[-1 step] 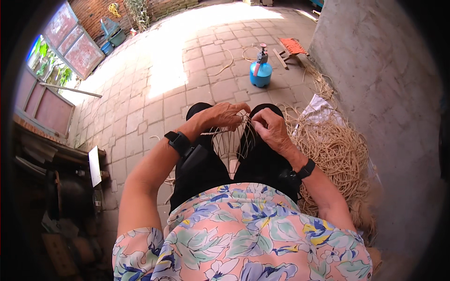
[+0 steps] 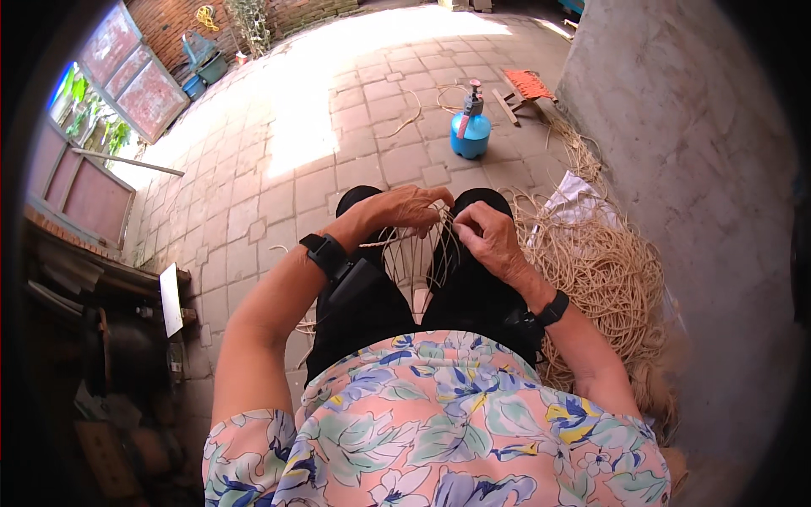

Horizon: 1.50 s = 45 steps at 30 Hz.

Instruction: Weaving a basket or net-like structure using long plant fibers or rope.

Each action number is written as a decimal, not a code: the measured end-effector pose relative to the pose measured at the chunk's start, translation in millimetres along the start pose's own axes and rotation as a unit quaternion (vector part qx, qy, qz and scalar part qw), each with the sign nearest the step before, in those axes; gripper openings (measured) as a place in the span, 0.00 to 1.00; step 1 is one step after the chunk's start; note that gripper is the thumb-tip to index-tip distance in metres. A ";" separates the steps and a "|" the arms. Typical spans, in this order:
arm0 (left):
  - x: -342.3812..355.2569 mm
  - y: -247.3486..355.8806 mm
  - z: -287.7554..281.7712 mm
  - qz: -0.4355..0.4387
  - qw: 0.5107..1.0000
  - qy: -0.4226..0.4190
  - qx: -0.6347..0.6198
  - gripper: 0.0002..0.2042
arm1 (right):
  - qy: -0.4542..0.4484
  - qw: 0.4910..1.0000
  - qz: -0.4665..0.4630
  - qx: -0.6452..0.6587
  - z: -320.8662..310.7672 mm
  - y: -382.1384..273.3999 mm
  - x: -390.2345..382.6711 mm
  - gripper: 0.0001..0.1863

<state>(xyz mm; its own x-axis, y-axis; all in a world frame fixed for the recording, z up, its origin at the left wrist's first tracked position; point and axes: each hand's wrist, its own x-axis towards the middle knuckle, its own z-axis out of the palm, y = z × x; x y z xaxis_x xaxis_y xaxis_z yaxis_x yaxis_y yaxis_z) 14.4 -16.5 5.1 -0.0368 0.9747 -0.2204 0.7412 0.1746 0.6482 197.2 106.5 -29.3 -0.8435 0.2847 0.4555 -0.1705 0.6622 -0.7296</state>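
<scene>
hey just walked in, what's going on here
A person is working pale cords with two bare hands, between black-trousered legs. The left hand and right hand are close together at the cords' upper end; exactly how the fingers grip is hard to make out. A big tangled heap of similar cord lies to the person's right, and a blue spray bottle stands on the paving ahead.

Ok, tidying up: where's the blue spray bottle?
In the head view, the blue spray bottle stands on paving, upper right of centre, left of the orange-topped stool.
</scene>
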 end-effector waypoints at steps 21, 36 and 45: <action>78.8 -60.2 4.7 0.194 0.966 -0.146 0.090 0.19 | 0.023 0.954 -0.120 -0.275 39.7 -3.8 -1.9 0.13; -54.1 48.4 -3.9 -0.018 0.942 0.318 -0.103 0.11 | -0.015 0.971 0.200 0.133 24.7 -6.6 2.6 0.06; -63.5 43.8 68.2 0.031 0.964 0.262 -0.018 0.14 | -0.149 0.797 0.322 0.489 -22.2 -19.9 -23.4 0.17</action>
<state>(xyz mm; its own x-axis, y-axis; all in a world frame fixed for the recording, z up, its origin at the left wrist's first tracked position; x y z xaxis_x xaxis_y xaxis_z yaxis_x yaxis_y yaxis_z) 94.9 -80.3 -2.2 -0.3332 0.9187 0.2122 0.7298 0.1088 0.6750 231.6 102.1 -14.1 -0.9754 0.0727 -0.2082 0.1537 -0.4525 -0.8784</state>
